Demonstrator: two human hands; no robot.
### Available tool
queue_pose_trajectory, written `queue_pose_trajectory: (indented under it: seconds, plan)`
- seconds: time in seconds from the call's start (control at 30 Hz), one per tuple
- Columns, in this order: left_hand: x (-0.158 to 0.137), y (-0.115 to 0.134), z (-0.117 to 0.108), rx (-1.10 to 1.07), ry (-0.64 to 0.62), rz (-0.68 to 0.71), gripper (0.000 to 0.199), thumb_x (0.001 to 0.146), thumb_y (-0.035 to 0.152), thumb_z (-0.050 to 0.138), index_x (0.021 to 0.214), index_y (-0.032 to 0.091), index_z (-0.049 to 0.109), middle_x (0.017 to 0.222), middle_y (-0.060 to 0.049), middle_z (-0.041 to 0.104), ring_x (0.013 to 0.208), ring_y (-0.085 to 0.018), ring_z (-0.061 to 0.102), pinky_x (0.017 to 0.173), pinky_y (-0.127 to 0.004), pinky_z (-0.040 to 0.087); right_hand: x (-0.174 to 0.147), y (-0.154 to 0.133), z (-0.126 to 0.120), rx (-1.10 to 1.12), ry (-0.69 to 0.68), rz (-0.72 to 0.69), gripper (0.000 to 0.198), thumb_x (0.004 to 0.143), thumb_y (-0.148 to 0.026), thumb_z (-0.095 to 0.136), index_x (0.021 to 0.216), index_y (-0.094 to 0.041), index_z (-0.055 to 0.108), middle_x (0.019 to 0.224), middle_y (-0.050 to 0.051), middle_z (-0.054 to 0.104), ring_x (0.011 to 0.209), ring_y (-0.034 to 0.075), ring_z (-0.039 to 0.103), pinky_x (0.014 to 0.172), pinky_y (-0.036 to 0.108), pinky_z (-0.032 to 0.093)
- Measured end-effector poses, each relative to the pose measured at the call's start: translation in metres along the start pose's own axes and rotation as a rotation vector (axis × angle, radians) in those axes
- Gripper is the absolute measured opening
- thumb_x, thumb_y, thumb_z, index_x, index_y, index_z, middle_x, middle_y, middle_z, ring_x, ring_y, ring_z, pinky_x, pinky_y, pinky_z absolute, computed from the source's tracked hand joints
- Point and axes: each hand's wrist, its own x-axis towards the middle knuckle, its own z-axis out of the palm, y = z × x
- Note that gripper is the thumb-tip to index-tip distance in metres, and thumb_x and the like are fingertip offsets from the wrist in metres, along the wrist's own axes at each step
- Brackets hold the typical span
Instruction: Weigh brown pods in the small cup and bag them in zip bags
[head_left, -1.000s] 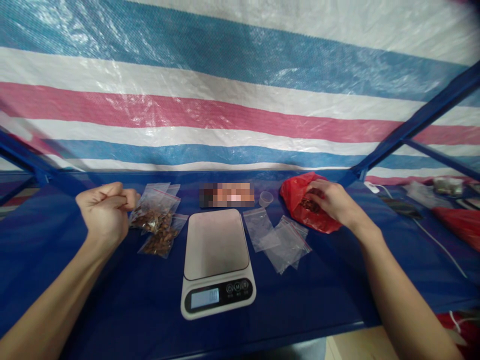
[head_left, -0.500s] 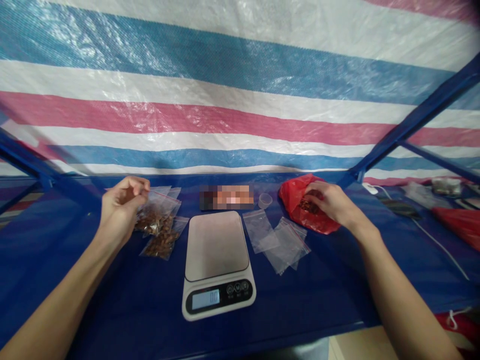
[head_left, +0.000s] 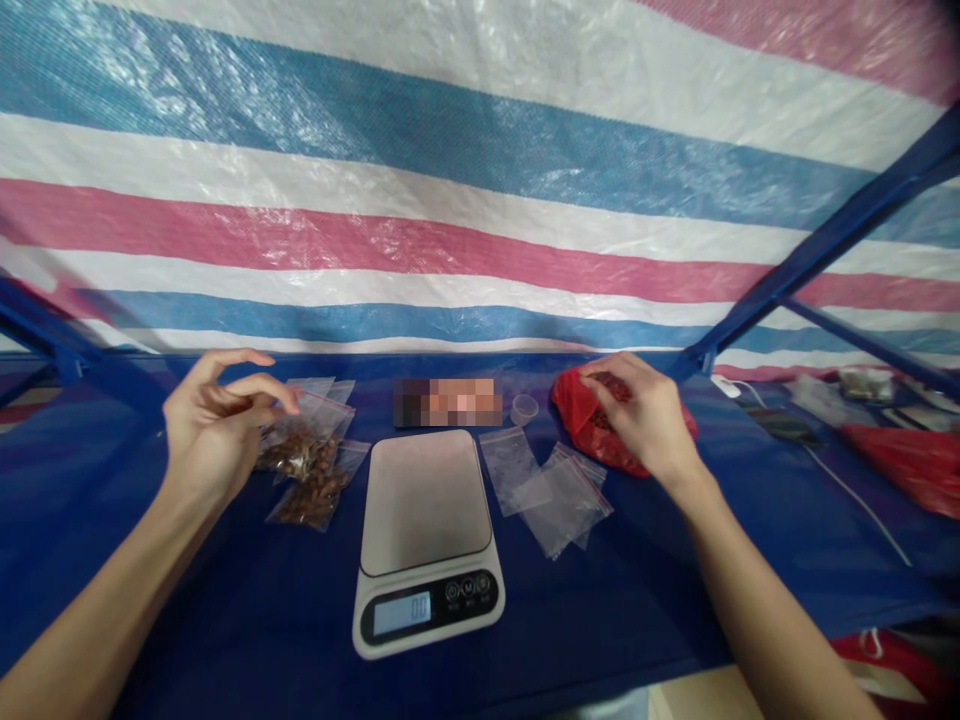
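Observation:
My left hand [head_left: 225, 420] is raised with fingers apart and nothing in it, beside several zip bags of brown nuts [head_left: 307, 490]. On the right, my right hand [head_left: 645, 405] bends over a red plastic bag [head_left: 566, 410], its fingertips pinched at the far rim. Small dark reddish pieces [head_left: 611, 395] show inside the bag, partly covered by the hand. Between the hands lies a white kitchen scale [head_left: 426, 500] with a bare platform and a display reading 0.0. Flat clear zip bags [head_left: 562, 500] lie between the scale and the red bag.
A small clear cup [head_left: 524, 408] stands behind the flat bags. Next to it lies a blurred-out rectangular object [head_left: 450, 402]. Blue frame bars [head_left: 795, 270] slant up at the sides. A white cable [head_left: 862, 495] and another red bag [head_left: 907, 465] are at far right.
My right hand has come from among the pieces inside the red bag up to its rim. The fingers of my left hand have spread. The whole view has shifted slightly.

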Motion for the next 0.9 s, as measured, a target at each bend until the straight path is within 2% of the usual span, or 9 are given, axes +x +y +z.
queue_pose_trajectory:
  seconds: [0.13, 0.27, 0.37, 0.47, 0.6, 0.7, 0.77, 0.83, 0.9]
  plan:
    - [-0.003, 0.003, -0.001, -0.008, 0.031, 0.039, 0.03, 0.055, 0.009, 0.073, 0.083, 0.02, 0.07, 0.043, 0.006, 0.059, 0.033, -0.01, 0.046, 0.041, -0.023, 0.034, 0.002, -0.024, 0.029, 0.143, -0.103, -0.065, 0.011, 0.101, -0.016, 0.063, 0.096, -0.021, 0.071, 0.098, 0.007, 0.074, 0.091, 0.023, 0.073, 0.085, 0.037, 0.057]
    - [-0.007, 0.005, -0.004, -0.09, -0.049, 0.021, 0.008, 0.062, 0.013, 0.071, 0.066, 0.019, 0.072, 0.033, 0.006, 0.042, 0.029, -0.005, 0.026, 0.04, -0.022, 0.022, 0.008, -0.03, 0.048, 0.189, -0.179, -0.107, 0.013, 0.101, -0.012, 0.062, 0.098, -0.02, 0.071, 0.097, 0.006, 0.07, 0.088, 0.021, 0.07, 0.082, 0.034, 0.055]
    - [-0.008, 0.002, -0.005, -0.095, -0.079, 0.033, 0.013, 0.056, 0.008, 0.07, 0.064, 0.017, 0.073, 0.034, 0.006, 0.044, 0.029, -0.006, 0.033, 0.04, -0.022, 0.028, 0.011, -0.028, 0.056, 0.193, -0.205, -0.108, 0.014, 0.101, -0.01, 0.061, 0.098, -0.02, 0.072, 0.097, 0.005, 0.069, 0.087, 0.02, 0.069, 0.081, 0.033, 0.053]
    - [-0.006, -0.002, -0.005, -0.073, -0.075, 0.023, 0.011, 0.058, 0.009, 0.069, 0.066, 0.014, 0.074, 0.046, -0.001, 0.062, 0.033, -0.009, 0.045, 0.039, -0.022, 0.033, 0.01, -0.023, 0.06, 0.183, -0.215, -0.103, 0.014, 0.101, -0.01, 0.061, 0.098, -0.019, 0.071, 0.097, 0.005, 0.068, 0.087, 0.02, 0.068, 0.081, 0.032, 0.052]
    - [-0.003, -0.004, -0.002, -0.053, 0.027, -0.044, 0.025, 0.066, 0.012, 0.07, 0.09, 0.012, 0.078, 0.072, -0.006, 0.078, 0.03, -0.002, 0.029, 0.032, -0.02, 0.019, 0.003, -0.019, 0.062, 0.128, -0.237, -0.104, 0.014, 0.103, -0.011, 0.059, 0.099, -0.018, 0.071, 0.098, 0.006, 0.068, 0.087, 0.021, 0.068, 0.081, 0.033, 0.051]
    - [-0.002, -0.003, 0.001, -0.029, 0.085, -0.06, 0.04, 0.062, 0.008, 0.065, 0.099, 0.014, 0.078, 0.072, -0.002, 0.077, 0.028, -0.001, 0.028, 0.03, -0.018, 0.017, 0.0, -0.019, 0.062, 0.099, -0.263, -0.117, 0.016, 0.104, -0.012, 0.058, 0.1, -0.019, 0.071, 0.1, 0.007, 0.068, 0.088, 0.022, 0.068, 0.082, 0.033, 0.052]
    - [-0.003, -0.001, 0.002, 0.024, 0.101, -0.085, 0.043, 0.059, 0.009, 0.062, 0.099, 0.014, 0.078, 0.069, 0.0, 0.075, 0.027, -0.003, 0.036, 0.027, -0.018, 0.023, -0.001, -0.019, 0.061, 0.093, -0.271, -0.129, 0.016, 0.104, -0.012, 0.057, 0.101, -0.019, 0.071, 0.101, 0.008, 0.068, 0.09, 0.022, 0.068, 0.083, 0.033, 0.052]
    - [-0.005, 0.001, 0.002, 0.092, 0.155, -0.106, 0.04, 0.055, 0.01, 0.058, 0.089, 0.014, 0.076, 0.064, 0.001, 0.073, 0.027, -0.008, 0.047, 0.026, -0.019, 0.032, -0.001, -0.02, 0.06, 0.085, -0.274, -0.14, 0.016, 0.104, -0.012, 0.057, 0.101, -0.019, 0.072, 0.101, 0.008, 0.068, 0.092, 0.023, 0.067, 0.084, 0.034, 0.052]
    - [-0.007, 0.003, 0.001, 0.124, 0.218, -0.11, 0.034, 0.049, 0.01, 0.053, 0.077, 0.016, 0.071, 0.055, 0.005, 0.067, 0.023, -0.01, 0.046, 0.023, -0.019, 0.03, -0.001, -0.02, 0.059, 0.069, -0.276, -0.148, 0.017, 0.105, -0.013, 0.056, 0.102, -0.019, 0.072, 0.102, 0.008, 0.068, 0.093, 0.024, 0.067, 0.086, 0.034, 0.052]
